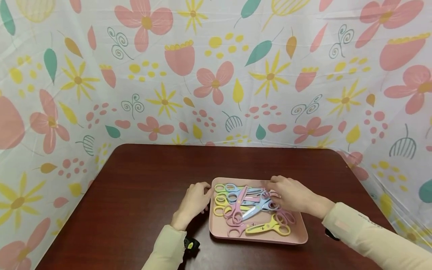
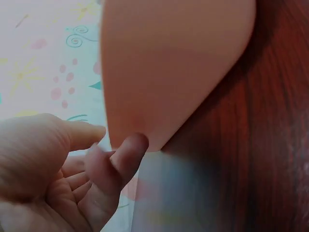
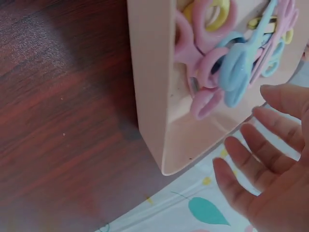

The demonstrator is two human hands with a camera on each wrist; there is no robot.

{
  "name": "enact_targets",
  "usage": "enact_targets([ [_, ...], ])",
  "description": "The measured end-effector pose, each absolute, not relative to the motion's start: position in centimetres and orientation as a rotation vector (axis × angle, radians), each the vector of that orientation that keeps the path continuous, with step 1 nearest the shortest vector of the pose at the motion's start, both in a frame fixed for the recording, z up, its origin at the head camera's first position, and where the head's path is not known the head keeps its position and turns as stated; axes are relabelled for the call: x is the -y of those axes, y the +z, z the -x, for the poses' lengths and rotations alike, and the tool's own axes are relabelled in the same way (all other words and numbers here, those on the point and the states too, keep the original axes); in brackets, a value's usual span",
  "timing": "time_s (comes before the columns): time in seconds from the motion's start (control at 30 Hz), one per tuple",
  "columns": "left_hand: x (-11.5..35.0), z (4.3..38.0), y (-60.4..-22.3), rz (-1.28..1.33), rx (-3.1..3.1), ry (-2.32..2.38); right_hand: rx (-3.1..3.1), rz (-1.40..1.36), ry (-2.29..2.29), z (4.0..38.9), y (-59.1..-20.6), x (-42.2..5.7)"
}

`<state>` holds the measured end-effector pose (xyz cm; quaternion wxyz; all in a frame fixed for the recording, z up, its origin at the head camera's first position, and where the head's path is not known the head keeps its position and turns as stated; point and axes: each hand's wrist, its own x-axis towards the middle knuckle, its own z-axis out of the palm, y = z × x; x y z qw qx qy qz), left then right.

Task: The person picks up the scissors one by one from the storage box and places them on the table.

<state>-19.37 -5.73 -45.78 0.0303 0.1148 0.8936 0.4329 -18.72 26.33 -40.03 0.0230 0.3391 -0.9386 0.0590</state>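
Observation:
A shallow pink tray (image 1: 298, 233) holds a pile of children's scissors in pastel colours. A yellow pair of scissors (image 1: 268, 227) lies at the front, with a light blue pair (image 1: 253, 212) and a pink pair (image 1: 239, 202) on the heap behind it. My left hand (image 1: 192, 201) is at the tray's left side; in the left wrist view its loosely bent fingers (image 2: 130, 152) are right at the outer wall by a corner. Over the tray's back right part is my right hand (image 1: 293, 193), fingers relaxed and spread beside the rim in the right wrist view, holding nothing.
The tray stands on a dark reddish-brown table (image 1: 145, 180) with rounded back corners, right of its middle. A white cloth (image 1: 216, 48) printed with flowers and leaves hangs behind and at both sides. A black wrist device (image 1: 191, 245) is at the left sleeve.

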Motion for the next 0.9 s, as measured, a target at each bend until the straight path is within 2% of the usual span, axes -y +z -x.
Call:
enact_targets([
  [0.2, 5.4, 19.2, -46.0, -0.345, -2.769, 1.33, 2.877, -1.142, 0.224, 19.0, -41.2, -27.0],
  [0.73, 4.8, 19.1, -46.2, -0.398, -2.925, 1.132, 2.899, -1.165, 0.245, 19.1, -43.0, -27.3],
  [0.9, 4.6, 19.0, -46.2, -0.406, -2.965, 1.088, 2.784, -1.212, 0.012, 19.2, -43.3, -27.0],
])
